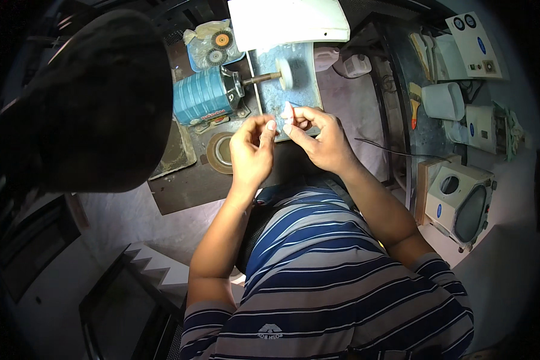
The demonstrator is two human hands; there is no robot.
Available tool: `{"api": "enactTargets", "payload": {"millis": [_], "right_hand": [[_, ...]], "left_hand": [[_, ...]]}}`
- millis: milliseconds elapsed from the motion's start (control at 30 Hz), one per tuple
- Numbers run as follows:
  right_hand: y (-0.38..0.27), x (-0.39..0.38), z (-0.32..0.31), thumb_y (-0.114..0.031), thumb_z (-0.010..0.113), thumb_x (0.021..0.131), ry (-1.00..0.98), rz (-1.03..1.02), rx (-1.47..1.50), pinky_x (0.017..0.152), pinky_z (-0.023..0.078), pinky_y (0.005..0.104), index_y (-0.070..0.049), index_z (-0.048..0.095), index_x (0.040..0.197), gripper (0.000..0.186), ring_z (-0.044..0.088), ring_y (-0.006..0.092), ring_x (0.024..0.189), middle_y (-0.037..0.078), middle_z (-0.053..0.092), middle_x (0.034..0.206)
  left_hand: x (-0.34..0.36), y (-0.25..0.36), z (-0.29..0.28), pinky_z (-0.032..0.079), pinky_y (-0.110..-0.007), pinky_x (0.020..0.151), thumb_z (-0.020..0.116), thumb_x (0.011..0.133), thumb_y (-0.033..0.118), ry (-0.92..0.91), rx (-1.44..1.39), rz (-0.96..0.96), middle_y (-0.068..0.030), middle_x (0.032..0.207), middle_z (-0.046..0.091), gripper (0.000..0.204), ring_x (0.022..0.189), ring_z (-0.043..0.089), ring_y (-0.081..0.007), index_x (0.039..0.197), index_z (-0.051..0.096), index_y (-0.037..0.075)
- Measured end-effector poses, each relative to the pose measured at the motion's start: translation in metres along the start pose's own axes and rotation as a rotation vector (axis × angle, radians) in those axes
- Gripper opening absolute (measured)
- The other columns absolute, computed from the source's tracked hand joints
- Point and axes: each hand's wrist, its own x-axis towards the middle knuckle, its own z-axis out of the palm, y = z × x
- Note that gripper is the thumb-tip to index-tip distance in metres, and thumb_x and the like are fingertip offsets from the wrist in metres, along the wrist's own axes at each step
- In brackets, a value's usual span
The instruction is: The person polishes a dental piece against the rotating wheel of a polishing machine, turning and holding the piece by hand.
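Observation:
Both hands are raised close together in front of the bench motor. Between the thumb and fingers of my right hand (331, 143) is a small pink-and-white piece (288, 111); its exact kind is too small to tell. Facing it, my left hand (250, 151) has its thumb and fingers drawn together, and whatever they pinch, if anything, cannot be made out. Just beyond the hands, a white buffing wheel (285, 74) sits on the shaft of a blue motor (203, 95). Under the wheel lies a shallow tray with a pale rim (318, 90).
A white hood panel (291, 24) rises behind the wheel. Left of it, a blue bin (192, 57) holds bags and round brushes. A round brown disc (215, 157) lies by my left wrist. A dark lamp-like shape (102, 102) blocks the upper left. Rightward stands a beige machine (459, 201).

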Motion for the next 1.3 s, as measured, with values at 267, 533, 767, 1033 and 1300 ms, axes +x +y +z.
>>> {"api": "enactTargets", "payload": {"millis": [267,533,767,1033,1300], "right_hand": [[0.081,0.034,-0.033,-0.009,0.051,0.086,-0.273,0.286,0.370,0.078,0.042,0.0237,-0.001,0.065,0.087,0.017,0.054,0.0075,0.080,0.001,0.063,0.080],[0.148,0.072,-0.032,-0.014,0.057,0.093,-0.185,0.333,0.071,0.073,0.046,0.0244,0.003,0.065,0.096,0.019,0.057,0.0083,0.079,0.001,0.064,0.084],[0.161,0.083,-0.022,-0.013,0.057,0.090,-0.117,0.291,-0.113,0.066,0.047,0.0282,0.003,0.065,0.087,0.018,0.062,0.0113,0.071,0.010,0.068,0.077],[0.153,0.073,-0.003,-0.009,0.060,0.087,-0.016,0.494,0.310,0.063,0.048,0.0266,0.001,0.066,0.085,0.012,0.059,0.0115,0.065,0.004,0.065,0.073],[0.141,0.094,-0.023,-0.016,0.062,0.085,-0.060,0.845,0.441,0.065,0.052,0.0296,-0.005,0.065,0.081,0.011,0.057,0.0099,0.061,0.000,0.060,0.070]], "left_hand": [[0.059,-0.065,0.029,0.046,-0.022,0.065,0.060,0.091,0.006,-0.154,-0.197,-0.003,-0.0043,0.090,0.068,0.013,0.078,0.059,-0.0093,0.101,0.066,0.000],[0.095,-0.114,0.065,0.048,-0.024,0.058,0.063,0.090,0.008,0.147,-0.332,-0.219,-0.0066,0.081,0.068,0.011,0.066,0.060,-0.0105,0.092,0.068,-0.001],[0.110,-0.120,0.069,0.051,-0.027,0.057,0.063,0.087,0.002,0.265,-0.369,-0.272,-0.0108,0.075,0.067,0.009,0.063,0.062,-0.0156,0.087,0.066,-0.007],[0.104,-0.110,0.049,0.047,-0.024,0.055,0.063,0.089,0.005,0.180,-0.202,-0.201,-0.0065,0.072,0.066,0.011,0.059,0.057,-0.0102,0.085,0.067,-0.004],[0.118,-0.122,0.060,0.047,-0.024,0.052,0.059,0.085,-0.005,0.153,-0.067,-0.182,-0.0085,0.072,0.065,0.005,0.058,0.058,-0.0116,0.084,0.064,-0.006]]}}
